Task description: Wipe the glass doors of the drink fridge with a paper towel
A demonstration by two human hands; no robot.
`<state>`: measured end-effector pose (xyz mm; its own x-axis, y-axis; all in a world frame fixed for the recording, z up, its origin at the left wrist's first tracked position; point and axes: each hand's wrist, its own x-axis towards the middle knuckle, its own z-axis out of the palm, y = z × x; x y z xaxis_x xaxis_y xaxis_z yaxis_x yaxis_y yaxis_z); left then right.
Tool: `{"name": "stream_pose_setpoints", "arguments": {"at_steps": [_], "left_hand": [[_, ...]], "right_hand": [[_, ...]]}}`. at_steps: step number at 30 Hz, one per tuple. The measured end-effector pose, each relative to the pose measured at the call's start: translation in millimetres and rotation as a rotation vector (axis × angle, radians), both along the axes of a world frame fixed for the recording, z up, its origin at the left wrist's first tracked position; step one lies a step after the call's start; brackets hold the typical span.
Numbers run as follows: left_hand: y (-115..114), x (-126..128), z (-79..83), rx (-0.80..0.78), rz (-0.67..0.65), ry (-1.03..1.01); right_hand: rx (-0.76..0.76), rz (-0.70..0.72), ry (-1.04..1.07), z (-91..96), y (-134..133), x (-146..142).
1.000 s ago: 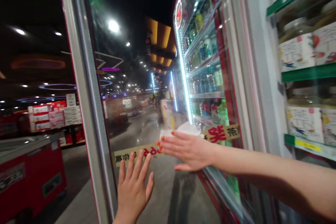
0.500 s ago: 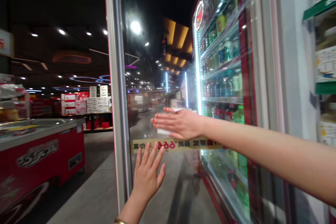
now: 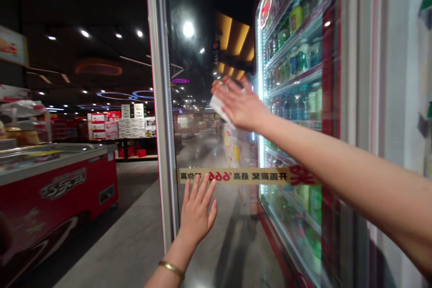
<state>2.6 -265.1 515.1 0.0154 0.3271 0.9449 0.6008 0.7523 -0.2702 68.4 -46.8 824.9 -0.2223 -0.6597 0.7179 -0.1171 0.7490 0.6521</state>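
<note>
An open glass cooler door (image 3: 202,135) stands before me, its pale frame on the left. My left hand (image 3: 197,211) lies flat against the glass low down, fingers spread, just under a yellow sticker strip (image 3: 243,175). My right hand (image 3: 238,103) presses a white cloth (image 3: 218,107) against the glass higher up, fingers stretched over it. A gold bangle circles my left wrist.
Lit cooler shelves with drink bottles (image 3: 297,63) run along the right. A red chest freezer (image 3: 57,189) stands at the left. Stacked boxes (image 3: 118,123) sit far back across the grey shop floor. Shelf edges with green rails show at the far right.
My right hand has swept the cloth upward on the glass, from the sticker strip to well above it. My left hand stays flat on the lower glass.
</note>
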Motion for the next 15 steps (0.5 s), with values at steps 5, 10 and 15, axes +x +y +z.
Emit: {"name": "stream_pose_setpoints", "arguments": {"at_steps": [5,10,15], "left_hand": [[-2.3,6.3,-29.5,-0.032,-0.025,-0.007],[-13.6,13.0,-23.4,-0.004,-0.151,-0.066],[-8.5,9.2,-2.4,0.03,-0.084,-0.081]], "right_hand": [[-0.575,-0.173,0.353,19.5,75.1,34.5],[-0.097,0.018,-0.107,-165.2,88.7,50.2],[-0.122,0.054,-0.141,-256.7,137.7,80.2]]}}
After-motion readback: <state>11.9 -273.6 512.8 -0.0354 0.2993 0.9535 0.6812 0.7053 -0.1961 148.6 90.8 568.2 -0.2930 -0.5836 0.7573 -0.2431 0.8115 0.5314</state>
